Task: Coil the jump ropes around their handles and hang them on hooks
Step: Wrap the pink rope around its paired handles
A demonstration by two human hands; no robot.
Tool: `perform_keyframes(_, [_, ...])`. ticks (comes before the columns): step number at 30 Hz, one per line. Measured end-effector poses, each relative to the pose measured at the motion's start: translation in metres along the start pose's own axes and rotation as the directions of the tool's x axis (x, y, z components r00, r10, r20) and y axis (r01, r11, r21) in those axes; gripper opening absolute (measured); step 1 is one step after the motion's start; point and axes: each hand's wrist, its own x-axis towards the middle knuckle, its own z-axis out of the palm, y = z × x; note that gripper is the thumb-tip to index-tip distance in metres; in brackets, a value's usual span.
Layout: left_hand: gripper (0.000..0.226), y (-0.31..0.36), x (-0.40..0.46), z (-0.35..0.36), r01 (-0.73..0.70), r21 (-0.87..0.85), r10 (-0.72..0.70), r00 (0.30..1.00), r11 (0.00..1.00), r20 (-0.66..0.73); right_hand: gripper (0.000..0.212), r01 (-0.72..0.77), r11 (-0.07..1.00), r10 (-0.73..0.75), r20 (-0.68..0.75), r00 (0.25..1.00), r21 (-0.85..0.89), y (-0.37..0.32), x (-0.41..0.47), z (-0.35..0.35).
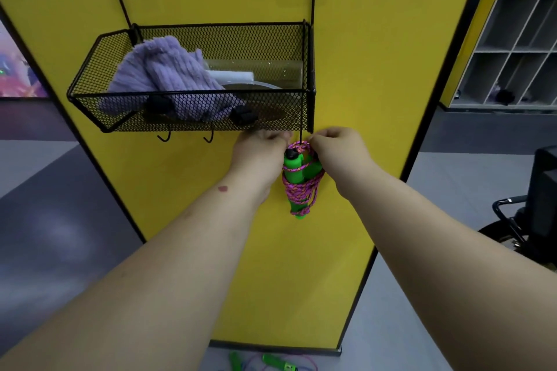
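1. At my feet, a second green-handled jump rope (271,364) lies uncoiled on the floor.
2. My left hand (259,150) and right hand (337,149) pinch the top loop of the coiled pink braided jump rope with green foam handles (300,179).
3. The bundle hangs below the black wire-mesh wall basket (193,111), at its right corner.
4. Risk: released before the loop seats on a hook, the bundle would likely drop and uncoil.

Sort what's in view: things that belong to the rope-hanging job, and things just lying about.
Job:
- pink rope coiled round green foam handles, at the hands: left, right
- black hooks under the basket
- loose green-handled rope on the floor

Lying about:
- purple ribbed towel
- black wire mesh basket
- grey cubby shelves
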Motion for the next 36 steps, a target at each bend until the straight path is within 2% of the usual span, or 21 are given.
perform_keyframes(4, [0.025,-0.003,-0.007,-0.005,-0.103,0.04,0.1,0.993,0.994,0.058,0.017,0.028,0.999,-0.027,-0.022,0.999,0.023,0.006,-0.002,0.001])
perform_keyframes(7, [0.032,-0.003,-0.009,-0.012,-0.23,0.317,0.206,0.973,0.92,0.108,0.016,0.047,0.998,-0.046,-0.005,0.999,0.04,0.007,-0.004,0.0])
perform_keyframes(9, [0.036,-0.002,-0.009,-0.019,-0.299,0.563,0.256,0.954,0.77,0.156,0.014,0.042,0.997,-0.042,0.009,0.999,0.059,0.008,-0.005,0.0])
perform_keyframes(11, [0.033,-0.005,-0.01,-0.024,-0.357,0.77,0.297,0.928,0.529,0.227,0.014,0.02,0.996,-0.021,0.017,1.0,0.085,0.009,-0.004,0.001])
perform_keyframes(13, [0.026,-0.008,-0.014,-0.025,-0.39,0.873,0.316,0.901,0.292,0.297,0.016,0.006,0.996,-0.008,0.017,1.0,0.087,0.009,-0.003,0.001])
perform_keyframes(15, [0.022,-0.009,-0.018,-0.024,-0.401,0.9,0.333,0.883,0.169,0.331,0.018,0.01,0.997,-0.011,0.01,1.0,0.078,0.009,-0.003,0.001])
perform_keyframes(16, [0.02,-0.008,-0.018,-0.024,-0.406,0.897,0.336,0.881,0.174,0.333,0.018,0.014,0.997,-0.014,0.009,1.0,0.075,0.009,-0.003,0.0])
perform_keyframes(17, [0.017,-0.007,-0.018,-0.025,-0.402,0.887,0.328,0.889,0.228,0.319,0.018,0.019,0.997,-0.02,0.01,1.0,0.075,0.009,-0.003,0.0])
perform_keyframes(19, [0.017,0.001,-0.017,-0.028,-0.33,0.809,0.264,0.938,0.486,0.224,0.015,0.037,0.997,-0.038,0.013,0.999,0.072,0.008,-0.002,0.0])
perform_keyframes(21, [0.019,0.01,-0.014,-0.028,-0.218,0.63,0.156,0.976,0.745,0.153,0.018,0.058,0.997,-0.058,0.005,0.998,0.058,0.009,0.0,0.001])
perform_keyframes(23, [0.022,0.02,-0.006,-0.028,-0.116,0.503,0.066,0.991,0.857,0.115,0.02,0.079,0.996,-0.079,-0.014,0.997,0.036,0.01,0.001,0.003])
perform_keyframes(25, [0.025,0.028,0.001,-0.03,-0.016,0.46,-0.031,0.995,0.888,0.094,0.019,0.087,0.996,-0.087,-0.018,0.996,0.014,0.011,0.002,0.005])
perform_keyframes(27, [0.027,0.027,0.002,-0.032,-0.005,0.47,-0.053,0.993,0.883,0.109,0.018,0.088,0.996,-0.089,-0.02,0.996,-0.005,0.013,0.003,0.006])
perform_keyframes(29, [0.028,0.021,-0.002,-0.033,-0.053,0.505,0.009,0.996,0.862,0.09,0.019,0.079,0.997,-0.079,-0.024,0.997,-0.009,0.014,0.002,0.008])
perform_keyframes(32, [0.02,0.005,-0.011,-0.032,-0.156,0.469,0.135,0.988,0.869,0.078,0.017,0.075,0.997,-0.075,-0.038,0.996,-0.003,0.015,0.001,0.012])
perform_keyframes(34, [0.013,-0.001,-0.016,-0.031,-0.203,0.458,0.174,0.979,0.865,0.105,0.017,0.078,0.997,-0.078,-0.039,0.996,0.001,0.016,0.0,0.014])
perform_keyframes(36, [0.016,-0.006,-0.022,-0.03,-0.273,0.507,0.213,0.961,0.818,0.174,0.017,0.077,0.997,-0.076,-0.043,0.996,0.011,0.017,-0.001,0.014])
